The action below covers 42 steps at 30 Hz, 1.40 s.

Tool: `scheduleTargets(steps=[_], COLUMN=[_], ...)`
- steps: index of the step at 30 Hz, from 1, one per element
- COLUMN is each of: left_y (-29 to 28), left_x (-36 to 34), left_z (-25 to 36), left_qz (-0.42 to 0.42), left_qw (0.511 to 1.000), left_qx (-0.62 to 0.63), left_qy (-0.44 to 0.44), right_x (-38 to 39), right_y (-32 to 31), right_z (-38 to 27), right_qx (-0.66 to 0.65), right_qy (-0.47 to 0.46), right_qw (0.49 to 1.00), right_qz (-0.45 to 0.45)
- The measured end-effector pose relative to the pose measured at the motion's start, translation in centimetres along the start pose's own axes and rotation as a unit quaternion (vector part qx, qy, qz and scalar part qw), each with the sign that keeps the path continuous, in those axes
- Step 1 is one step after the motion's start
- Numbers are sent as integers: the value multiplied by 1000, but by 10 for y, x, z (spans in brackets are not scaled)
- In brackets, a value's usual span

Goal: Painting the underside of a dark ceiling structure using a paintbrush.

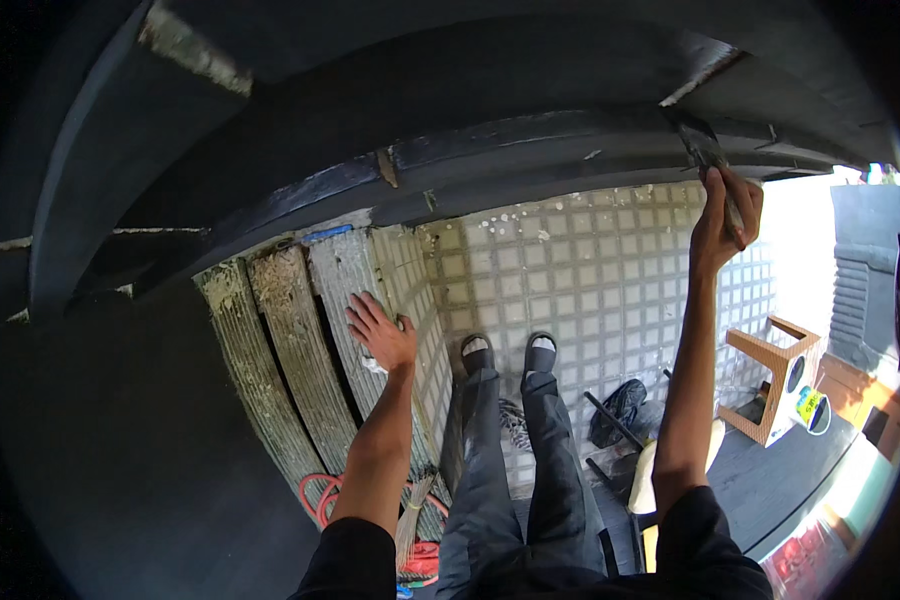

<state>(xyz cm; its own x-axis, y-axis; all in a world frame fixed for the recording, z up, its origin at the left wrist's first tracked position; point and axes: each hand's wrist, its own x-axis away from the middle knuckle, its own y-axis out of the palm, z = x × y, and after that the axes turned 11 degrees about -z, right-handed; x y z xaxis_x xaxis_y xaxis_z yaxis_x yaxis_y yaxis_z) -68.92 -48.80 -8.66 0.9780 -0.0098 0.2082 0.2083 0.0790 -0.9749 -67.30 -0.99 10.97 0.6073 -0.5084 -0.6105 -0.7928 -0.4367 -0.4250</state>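
Note:
My right hand [722,222] is raised at the upper right, its fingers wrapped round the handle of a paintbrush [702,142]. The brush's dark bristles reach up to a black-painted ledge [600,150], close to a pale unpainted streak [698,80]. Whether the bristle tips touch the surface is hard to tell. Lower on the left, my left hand [390,342] lies with fingers spread on weathered, ridged planks [290,300]. A small white scrap [373,366] shows beside its palm. Nothing is gripped by that hand.
My feet stand on pale floor tiles [590,260] spotted with paint. A red hose [315,490] and a bristle broom [410,520] lie by the planks. At right are a cardboard box [778,385], a small tub [815,412], a dark tabletop [770,480] and a black bag [622,405].

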Motion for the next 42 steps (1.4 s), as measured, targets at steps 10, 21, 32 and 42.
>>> scheduleTargets(steps=[10, 21, 32, 42], left_y=[2, 3, 6, 6], left_x=[-3, 0, -2, -1], left_z=[-6, -7, -4, -8], left_qz=[3, 0, -6, -6], left_qw=[1000, 1000, 1000, 1000], left_qx=[11, 5, 5, -8], left_qy=[-2, 0, -3, -2], right_x=[58, 15, 65, 52], right_y=[169, 37, 169, 154], right_z=[-222, -46, -198, -180], right_qx=[-143, 53, -54, -145], right_qy=[36, -65, 37, 5], right_qw=[985, 996, 998, 984], right_qz=[-88, 8, 11, -105])
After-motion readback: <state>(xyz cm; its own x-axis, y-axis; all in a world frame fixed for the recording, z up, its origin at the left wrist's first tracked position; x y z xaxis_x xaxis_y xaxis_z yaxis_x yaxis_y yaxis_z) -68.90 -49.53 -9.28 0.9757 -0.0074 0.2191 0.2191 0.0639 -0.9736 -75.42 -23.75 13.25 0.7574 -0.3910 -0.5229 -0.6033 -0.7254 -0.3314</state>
